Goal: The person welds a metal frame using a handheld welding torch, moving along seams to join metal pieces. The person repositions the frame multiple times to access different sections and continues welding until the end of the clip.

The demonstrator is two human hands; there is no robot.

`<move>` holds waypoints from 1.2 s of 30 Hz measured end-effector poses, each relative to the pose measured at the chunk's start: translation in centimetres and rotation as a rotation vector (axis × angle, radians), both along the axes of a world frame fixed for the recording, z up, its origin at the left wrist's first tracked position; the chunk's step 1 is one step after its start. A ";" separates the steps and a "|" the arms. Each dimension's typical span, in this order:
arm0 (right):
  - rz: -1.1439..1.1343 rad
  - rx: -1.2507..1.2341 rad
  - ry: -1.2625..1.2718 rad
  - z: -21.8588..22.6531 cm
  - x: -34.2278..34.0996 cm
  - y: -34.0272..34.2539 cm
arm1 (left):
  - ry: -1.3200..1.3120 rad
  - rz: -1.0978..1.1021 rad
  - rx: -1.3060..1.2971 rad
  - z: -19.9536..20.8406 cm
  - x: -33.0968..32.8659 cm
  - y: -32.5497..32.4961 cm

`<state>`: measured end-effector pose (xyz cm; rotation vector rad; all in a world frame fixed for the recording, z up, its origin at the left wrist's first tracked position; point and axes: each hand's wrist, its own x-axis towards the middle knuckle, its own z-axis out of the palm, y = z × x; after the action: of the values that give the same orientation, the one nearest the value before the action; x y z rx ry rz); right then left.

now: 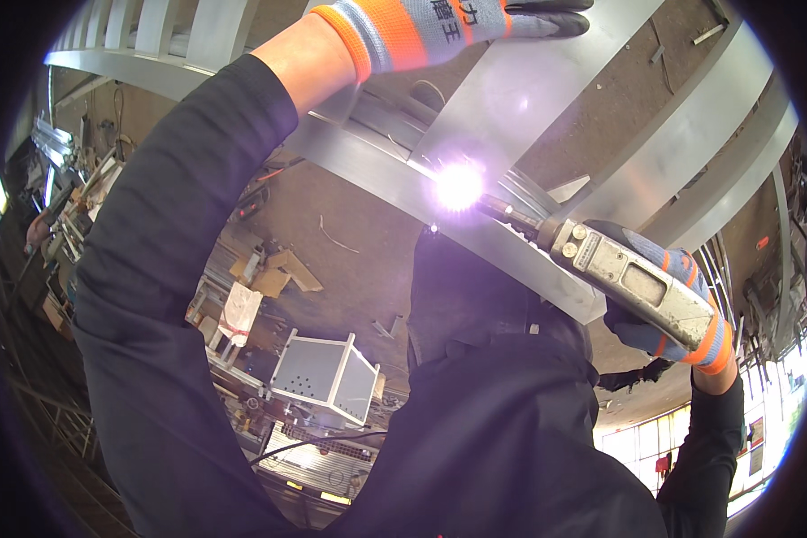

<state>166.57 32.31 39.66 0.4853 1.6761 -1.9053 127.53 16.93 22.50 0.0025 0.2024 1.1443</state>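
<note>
My right hand [687, 267], in a grey and orange knitted glove with dark palm coating, is wrapped round a handheld welding gun [641, 285] with a worn, pale metal body. From its narrow nozzle [511, 213] a bright white-violet flash glows against a joint in the metal frame. There a wide flat slat [538, 81] meets a long flat bar [368, 170]. Up at the top edge my left hand [475, 25], gloved alike, has its dark-coated fingers stretched out over the slat. The glare hides the weld spot itself.
More curved slats [690, 134] of the frame stand to the right and at upper left. Below lie a grey box with a pale metal frame [307, 368], cardboard pieces [291, 269] and a dark cable [332, 439]. Metal scraps clutter the far left.
</note>
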 end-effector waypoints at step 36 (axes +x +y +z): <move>-0.009 0.176 -0.049 1.8 2.1 0.9 | 2.484 0.230 0.971 5.3 -1.4 0.5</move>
<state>168.65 33.21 41.41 0.6033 1.8210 -1.7457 126.16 17.47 27.84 2.3466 1.7736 0.6867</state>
